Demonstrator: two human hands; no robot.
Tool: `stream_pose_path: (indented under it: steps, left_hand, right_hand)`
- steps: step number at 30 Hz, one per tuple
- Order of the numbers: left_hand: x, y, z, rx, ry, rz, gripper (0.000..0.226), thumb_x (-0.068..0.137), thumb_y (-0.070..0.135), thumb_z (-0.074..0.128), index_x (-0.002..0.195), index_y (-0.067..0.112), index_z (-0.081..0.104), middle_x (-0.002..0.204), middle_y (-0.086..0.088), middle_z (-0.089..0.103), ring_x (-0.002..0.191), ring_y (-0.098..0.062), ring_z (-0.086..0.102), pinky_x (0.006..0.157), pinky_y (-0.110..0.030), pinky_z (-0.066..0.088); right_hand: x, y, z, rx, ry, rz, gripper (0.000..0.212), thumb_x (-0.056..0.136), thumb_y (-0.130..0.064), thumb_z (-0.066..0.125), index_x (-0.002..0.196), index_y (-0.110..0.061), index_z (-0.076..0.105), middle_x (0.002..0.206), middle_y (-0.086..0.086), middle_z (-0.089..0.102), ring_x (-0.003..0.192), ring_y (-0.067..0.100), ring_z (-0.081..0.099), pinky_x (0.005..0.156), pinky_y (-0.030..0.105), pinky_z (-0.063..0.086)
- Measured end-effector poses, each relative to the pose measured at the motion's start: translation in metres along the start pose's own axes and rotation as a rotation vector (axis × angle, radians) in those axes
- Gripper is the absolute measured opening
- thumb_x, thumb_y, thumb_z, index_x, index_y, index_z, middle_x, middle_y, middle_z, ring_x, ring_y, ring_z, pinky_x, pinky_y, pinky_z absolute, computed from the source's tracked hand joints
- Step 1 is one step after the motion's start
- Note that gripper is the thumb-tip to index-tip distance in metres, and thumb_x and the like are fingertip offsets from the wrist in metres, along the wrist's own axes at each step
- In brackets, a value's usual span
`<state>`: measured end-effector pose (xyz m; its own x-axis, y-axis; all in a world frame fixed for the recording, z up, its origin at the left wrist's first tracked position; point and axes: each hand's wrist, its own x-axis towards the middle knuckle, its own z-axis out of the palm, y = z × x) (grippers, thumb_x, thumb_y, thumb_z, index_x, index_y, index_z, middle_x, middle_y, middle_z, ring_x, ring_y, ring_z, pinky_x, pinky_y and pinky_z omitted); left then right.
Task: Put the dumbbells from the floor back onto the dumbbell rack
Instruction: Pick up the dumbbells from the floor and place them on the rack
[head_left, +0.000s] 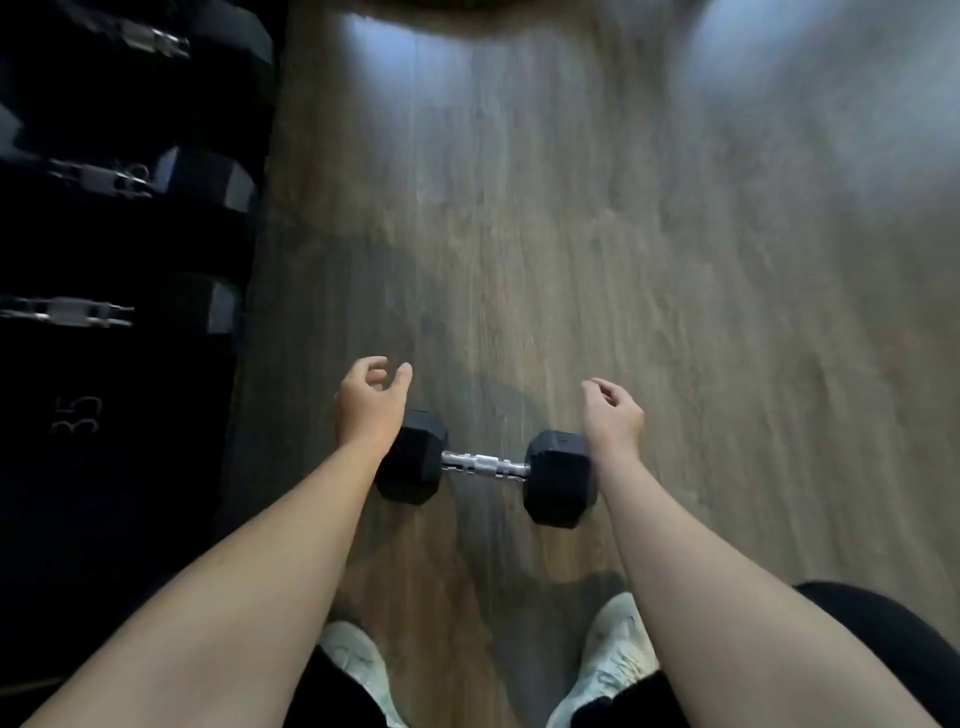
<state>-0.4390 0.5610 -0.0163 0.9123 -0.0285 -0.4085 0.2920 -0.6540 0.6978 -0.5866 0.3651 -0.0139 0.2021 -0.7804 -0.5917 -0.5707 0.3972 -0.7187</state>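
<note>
A black hex dumbbell (485, 466) with a chrome knurled handle lies crosswise on the wooden floor just ahead of my feet. My left hand (370, 402) hovers over its left head, fingers loosely curled and holding nothing. Above the right head my right hand (612, 415) also hangs empty, fingers curled and apart. Neither hand touches the dumbbell. The dumbbell rack (111, 291) fills the left edge of the view, dark, with several black dumbbells resting on it.
One racked dumbbell head is marked 35 (78, 414). My white shoes (613, 660) stand at the bottom of the view, close behind the dumbbell. Wooden floor (623, 234) stretches ahead and to the right.
</note>
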Motion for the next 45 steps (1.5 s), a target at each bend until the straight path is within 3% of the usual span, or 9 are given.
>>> stream_pose_path:
  steps: [6,10,14,20,24,29,35,40,45]
  left_hand:
    - [0.053,-0.091,0.064,0.069,-0.044,-0.083,0.063,0.079,0.049,0.074,0.13,0.015,0.057,0.128,-0.007,0.059,0.119,-0.025,0.055,0.099,-0.037,0.045]
    - [0.049,-0.109,0.074,0.117,-0.07,-0.163,0.072,0.075,0.053,0.074,0.132,0.014,0.056,0.134,-0.007,0.058,0.121,-0.027,0.055,0.093,-0.032,0.043]
    - [0.043,-0.115,0.065,0.019,-0.102,-0.373,0.071,0.07,0.06,0.071,0.12,0.01,0.064,0.12,-0.008,0.064,0.103,-0.028,0.06,0.08,-0.03,0.045]
    - [0.044,-0.117,0.06,-0.149,-0.21,-0.573,0.084,0.041,0.064,0.073,0.108,0.015,0.068,0.106,-0.007,0.069,0.09,-0.032,0.066,0.083,-0.045,0.055]
    - [0.047,-0.116,0.056,-0.145,-0.383,-0.676,0.077,0.04,0.069,0.07,0.1,0.021,0.071,0.104,-0.012,0.072,0.091,-0.041,0.066,0.09,-0.059,0.042]
    - [0.034,-0.107,0.049,-0.091,-0.461,-0.673,0.052,0.072,0.066,0.059,0.095,0.02,0.066,0.1,-0.015,0.067,0.094,-0.039,0.06,0.1,-0.057,0.035]
    - [0.026,-0.126,0.046,-0.262,-0.348,-0.563,0.086,0.053,0.079,0.068,0.117,0.021,0.064,0.111,-0.011,0.068,0.096,-0.035,0.065,0.082,-0.048,0.053]
    - [0.033,-0.14,0.05,-0.343,-0.26,-0.356,0.051,0.072,0.063,0.073,0.098,0.019,0.072,0.11,-0.006,0.07,0.098,-0.024,0.066,0.094,-0.038,0.052]
    - [0.033,-0.143,0.047,-0.313,-0.355,-0.367,0.061,0.065,0.071,0.07,0.103,0.023,0.073,0.108,-0.005,0.073,0.096,-0.025,0.069,0.088,-0.038,0.054]
  right_hand:
    - [0.058,0.101,0.035,-0.185,0.068,0.037,0.034,0.087,-0.036,0.065,0.115,-0.017,0.069,0.117,0.002,0.069,0.105,0.023,0.06,0.09,0.033,0.045]
    - [0.057,0.121,0.025,-0.214,0.096,0.095,0.031,0.085,-0.036,0.067,0.112,-0.019,0.07,0.105,0.0,0.065,0.097,0.02,0.054,0.079,0.027,0.038]
    - [0.054,0.127,0.018,-0.19,0.076,0.157,0.048,0.078,-0.051,0.068,0.117,-0.023,0.069,0.115,0.001,0.066,0.108,0.025,0.059,0.091,0.033,0.047]
    - [0.057,0.133,0.017,-0.121,0.045,0.251,0.054,0.067,-0.061,0.066,0.103,-0.021,0.069,0.11,0.004,0.066,0.101,0.028,0.06,0.092,0.042,0.052]
    - [0.051,0.138,0.012,0.009,-0.016,0.376,0.061,0.066,-0.062,0.071,0.105,-0.017,0.058,0.111,0.007,0.063,0.1,0.032,0.062,0.092,0.048,0.053]
    - [0.052,0.141,0.012,0.091,-0.073,0.387,0.066,0.065,-0.059,0.073,0.112,-0.015,0.06,0.104,0.008,0.066,0.094,0.035,0.065,0.084,0.051,0.057]
    - [0.057,0.156,0.011,0.161,-0.123,0.323,0.067,0.061,-0.061,0.073,0.112,-0.017,0.067,0.106,0.009,0.071,0.092,0.035,0.068,0.075,0.046,0.059]
    - [0.061,0.167,0.007,0.185,-0.164,0.26,0.068,0.066,-0.065,0.073,0.114,-0.017,0.067,0.107,0.009,0.07,0.095,0.035,0.068,0.077,0.044,0.058]
    - [0.063,0.17,0.005,0.175,-0.228,0.283,0.084,0.05,-0.073,0.076,0.117,-0.022,0.069,0.111,0.011,0.074,0.099,0.039,0.069,0.084,0.057,0.057]
